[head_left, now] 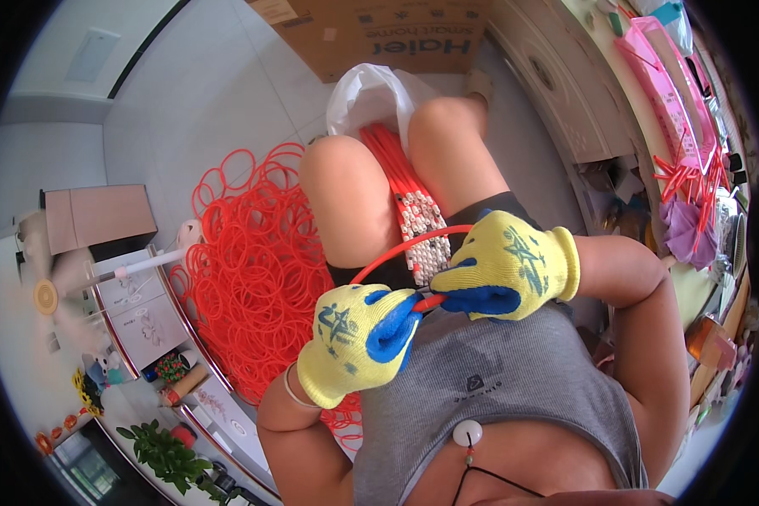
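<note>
Both my hands wear yellow knit gloves with blue palms and meet above my lap. My left hand is closed on one end of a red tube, which arches between the hands as a loop. My right hand pinches the other end, its fingertips touching those of the left. A short red piece shows between the fingers; the join itself is mostly hidden. Between my thighs lies a bundle of straight red tubes with whitish end pieces toward me.
A big heap of red rings covers the floor at left. A white plastic bag sits beyond my knees, before a cardboard box. Left stand a fan, a cabinet and a plant. A cluttered counter with a pink box runs along the right.
</note>
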Demonstrator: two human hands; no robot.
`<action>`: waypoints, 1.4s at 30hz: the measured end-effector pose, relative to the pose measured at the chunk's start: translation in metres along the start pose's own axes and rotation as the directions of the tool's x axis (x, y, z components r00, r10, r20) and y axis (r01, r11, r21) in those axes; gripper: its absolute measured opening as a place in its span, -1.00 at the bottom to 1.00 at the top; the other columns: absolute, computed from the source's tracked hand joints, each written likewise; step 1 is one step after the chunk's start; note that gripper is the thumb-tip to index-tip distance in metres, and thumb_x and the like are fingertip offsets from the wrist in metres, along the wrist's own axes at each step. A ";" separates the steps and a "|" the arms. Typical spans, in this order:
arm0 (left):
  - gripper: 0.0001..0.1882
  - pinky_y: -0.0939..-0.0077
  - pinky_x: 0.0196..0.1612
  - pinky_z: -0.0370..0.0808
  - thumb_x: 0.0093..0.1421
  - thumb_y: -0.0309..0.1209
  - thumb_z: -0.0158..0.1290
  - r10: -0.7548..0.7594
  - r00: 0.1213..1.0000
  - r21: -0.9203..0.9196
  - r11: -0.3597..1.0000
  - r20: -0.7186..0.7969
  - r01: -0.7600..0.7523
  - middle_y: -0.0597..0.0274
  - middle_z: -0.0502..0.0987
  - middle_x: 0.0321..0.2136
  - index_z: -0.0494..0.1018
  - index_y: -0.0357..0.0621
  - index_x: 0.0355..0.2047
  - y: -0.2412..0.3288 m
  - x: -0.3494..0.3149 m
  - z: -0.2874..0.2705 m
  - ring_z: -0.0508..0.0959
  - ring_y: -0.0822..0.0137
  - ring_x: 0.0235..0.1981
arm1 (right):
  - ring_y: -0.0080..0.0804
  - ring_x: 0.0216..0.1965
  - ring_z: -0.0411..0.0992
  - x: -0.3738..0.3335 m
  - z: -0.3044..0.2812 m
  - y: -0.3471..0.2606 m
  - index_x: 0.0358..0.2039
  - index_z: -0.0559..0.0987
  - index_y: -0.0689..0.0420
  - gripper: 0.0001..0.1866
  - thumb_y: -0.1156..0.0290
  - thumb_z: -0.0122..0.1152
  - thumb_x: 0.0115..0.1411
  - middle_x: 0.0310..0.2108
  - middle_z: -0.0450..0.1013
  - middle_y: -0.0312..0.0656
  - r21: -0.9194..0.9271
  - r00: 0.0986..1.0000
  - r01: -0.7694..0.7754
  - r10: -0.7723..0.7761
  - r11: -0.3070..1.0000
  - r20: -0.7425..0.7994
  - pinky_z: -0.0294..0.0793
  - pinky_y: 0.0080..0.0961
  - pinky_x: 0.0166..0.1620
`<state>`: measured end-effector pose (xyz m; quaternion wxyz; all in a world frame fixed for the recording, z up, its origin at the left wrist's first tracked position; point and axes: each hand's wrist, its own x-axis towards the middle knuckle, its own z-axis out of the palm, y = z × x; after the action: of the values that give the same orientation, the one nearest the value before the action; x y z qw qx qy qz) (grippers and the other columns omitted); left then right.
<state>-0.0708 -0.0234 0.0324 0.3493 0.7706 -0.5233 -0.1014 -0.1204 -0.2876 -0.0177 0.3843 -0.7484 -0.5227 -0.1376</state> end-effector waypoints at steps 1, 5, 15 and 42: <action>-0.72 0.25 -0.48 0.47 -0.07 -0.54 0.28 -0.023 1.000 0.006 1.000 0.002 0.023 0.10 0.60 -0.44 0.58 -0.26 -0.29 0.002 -0.002 0.000 0.56 0.08 -0.53 | -0.19 -0.37 0.61 0.001 0.001 -0.002 -0.07 0.63 0.26 -0.62 0.34 0.34 0.12 -0.16 0.60 0.00 0.001 0.999 -0.045 0.045 0.999 -0.002 0.60 -0.35 -0.33; -0.65 0.21 -0.41 0.48 -0.07 -0.54 0.29 -0.164 0.984 -0.029 0.986 -0.062 0.163 0.07 0.59 -0.41 0.61 -0.20 -0.19 0.009 -0.003 -0.019 0.57 0.03 -0.47 | -0.13 -0.33 0.57 0.013 -0.007 0.001 0.07 0.57 0.18 -0.49 0.26 0.36 0.12 -0.13 0.57 -0.02 0.113 0.962 -0.271 0.273 0.956 -0.002 0.55 -0.31 -0.29; -0.71 0.16 0.02 0.49 0.24 -0.48 0.13 -0.630 0.551 0.485 0.298 -0.547 0.822 -0.08 0.61 -0.12 0.54 -0.30 -0.04 -0.068 -0.187 -0.070 0.59 -0.01 -0.09 | -0.18 -0.06 0.52 -0.043 0.027 0.101 -0.11 0.61 -0.10 -0.69 0.32 0.29 0.07 -0.13 0.55 -0.25 -0.472 0.801 -0.470 0.585 0.746 0.128 0.46 -0.27 0.01; -0.43 0.06 0.39 0.26 0.51 -0.10 -0.24 -0.504 0.854 -0.940 -0.213 -0.129 -0.268 -0.05 0.39 0.27 0.22 -0.21 0.36 -0.086 0.039 0.086 0.42 0.04 0.27 | -0.41 -0.39 0.23 -0.131 -0.208 -0.035 -0.05 0.51 0.30 -0.75 0.62 0.11 0.24 -0.32 0.40 -0.21 0.617 0.303 0.726 0.664 0.304 -0.684 0.33 -0.64 -0.32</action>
<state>-0.0356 -0.0773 -0.0783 0.9163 0.2526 -0.0567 -0.3056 -0.1653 -0.5205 0.0563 0.9573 -0.0904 -0.1639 -0.2201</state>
